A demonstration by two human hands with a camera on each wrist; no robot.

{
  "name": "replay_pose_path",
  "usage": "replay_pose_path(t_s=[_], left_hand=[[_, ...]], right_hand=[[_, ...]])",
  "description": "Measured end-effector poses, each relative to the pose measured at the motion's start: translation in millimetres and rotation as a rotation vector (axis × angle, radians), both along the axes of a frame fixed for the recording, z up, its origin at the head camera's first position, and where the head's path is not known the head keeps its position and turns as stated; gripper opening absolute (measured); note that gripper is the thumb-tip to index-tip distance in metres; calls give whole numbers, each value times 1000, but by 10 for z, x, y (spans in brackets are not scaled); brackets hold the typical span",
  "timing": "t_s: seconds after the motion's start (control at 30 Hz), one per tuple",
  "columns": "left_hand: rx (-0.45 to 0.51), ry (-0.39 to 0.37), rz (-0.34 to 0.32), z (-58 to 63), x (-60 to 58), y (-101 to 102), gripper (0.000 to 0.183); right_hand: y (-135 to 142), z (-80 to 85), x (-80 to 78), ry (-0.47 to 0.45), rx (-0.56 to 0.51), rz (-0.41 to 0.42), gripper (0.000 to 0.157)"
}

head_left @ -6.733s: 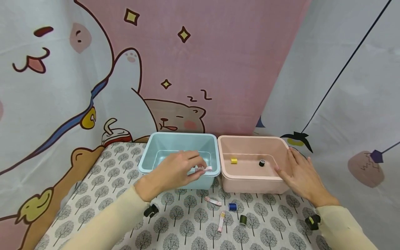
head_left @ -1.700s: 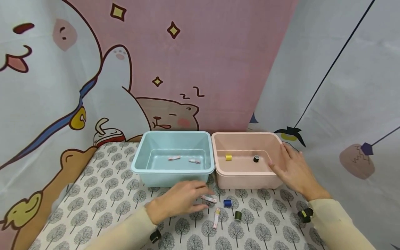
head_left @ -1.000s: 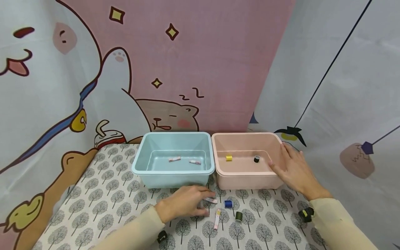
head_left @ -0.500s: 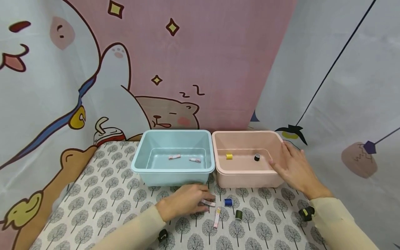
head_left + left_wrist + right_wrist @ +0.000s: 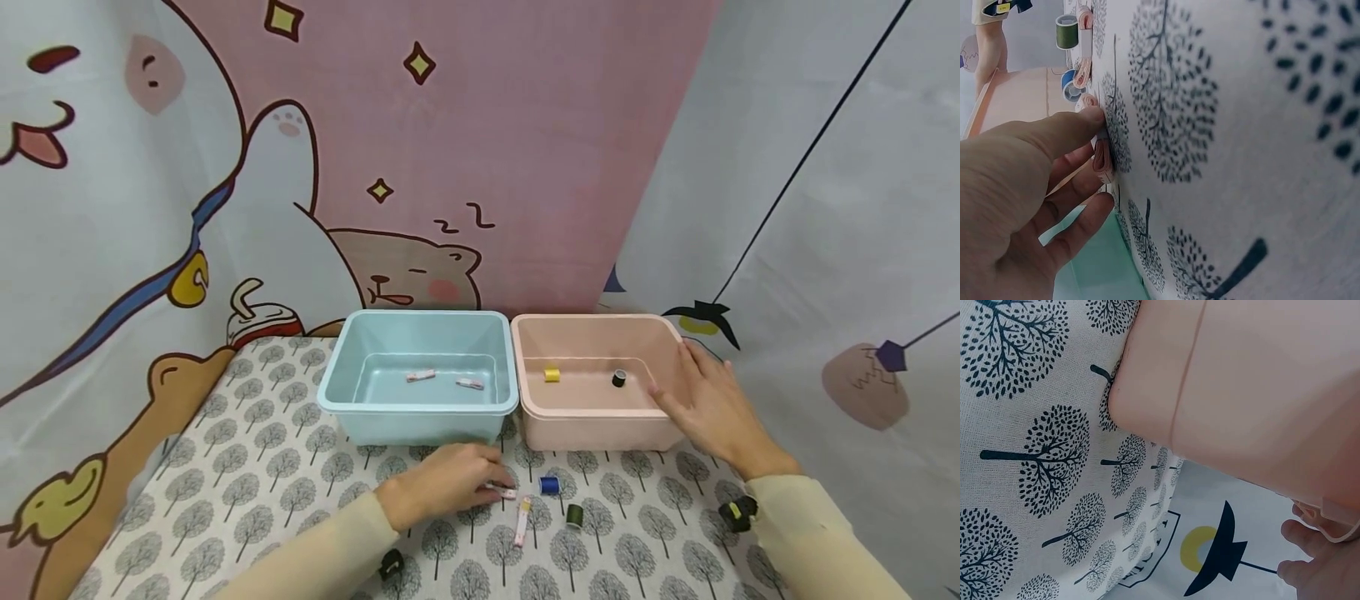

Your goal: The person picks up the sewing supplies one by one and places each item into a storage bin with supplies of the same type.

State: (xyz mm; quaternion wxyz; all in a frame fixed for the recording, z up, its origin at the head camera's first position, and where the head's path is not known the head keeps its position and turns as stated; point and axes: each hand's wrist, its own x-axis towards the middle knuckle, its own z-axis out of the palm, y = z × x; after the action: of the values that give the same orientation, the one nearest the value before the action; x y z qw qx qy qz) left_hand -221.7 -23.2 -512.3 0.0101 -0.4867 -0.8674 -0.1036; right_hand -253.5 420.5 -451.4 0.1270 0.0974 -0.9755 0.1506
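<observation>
My left hand (image 5: 450, 479) is low over the cloth in front of the blue bin (image 5: 416, 408). Its thumb and fingers pinch a folded pink tape measure (image 5: 1103, 159), partly hidden by the hand in the head view. Another folded tape measure (image 5: 522, 523) lies just right of that hand, near a blue thread spool (image 5: 550, 485) and a dark green spool (image 5: 574, 516). Two more folded tapes (image 5: 421, 376) lie inside the blue bin. At the right end of the pink bin (image 5: 600, 413), my right hand (image 5: 712, 408) holds the rim, thumb on the inner side.
Yellow (image 5: 552, 376) and black (image 5: 618, 378) spools lie on the pink bin's floor. Both bins stand side by side against a cartoon-printed curtain (image 5: 540, 167). A tree-patterned cloth (image 5: 262, 500) covers the table.
My left hand was over the blue bin with a folded tape; it has come down to the table and taken another. Two tapes now show in that bin. My right hand stays on the pink bin.
</observation>
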Motion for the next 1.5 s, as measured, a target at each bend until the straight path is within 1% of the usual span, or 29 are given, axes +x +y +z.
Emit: replay_pose_path(t_s=[0.1, 0.27, 0.53, 0.7, 0.83, 1.0, 1.13, 1.3, 1.43, 1.5], left_hand=[[-5, -3, 3, 0, 4, 6, 24], [-1, 15, -1, -1, 9, 11, 24], [3, 4, 14, -1, 15, -1, 24], [17, 7, 16, 19, 20, -18, 24], [27, 11, 19, 56, 27, -33, 24], [38, -4, 37, 124, 47, -56, 24], [44, 13, 44, 177, 71, -77, 21], [72, 44, 26, 240, 95, -89, 19], [122, 63, -8, 293, 122, -86, 20], [148, 87, -28, 331, 139, -80, 21]], right_hand=[[0, 1, 7, 5, 1, 4, 102], [4, -6, 14, 12, -3, 3, 102], [10, -7, 4, 8, -1, 5, 102], [7, -12, 11, 15, -3, 2, 102], [3, -7, 18, 18, -7, 3, 102], [-4, 4, 15, 17, -6, 2, 102], [-11, 12, 18, 17, -3, 0, 102], [-16, 20, 20, 7, -2, -4, 102], [-16, 18, 17, 8, 2, -4, 102], [-15, 16, 18, 9, 1, -3, 102]])
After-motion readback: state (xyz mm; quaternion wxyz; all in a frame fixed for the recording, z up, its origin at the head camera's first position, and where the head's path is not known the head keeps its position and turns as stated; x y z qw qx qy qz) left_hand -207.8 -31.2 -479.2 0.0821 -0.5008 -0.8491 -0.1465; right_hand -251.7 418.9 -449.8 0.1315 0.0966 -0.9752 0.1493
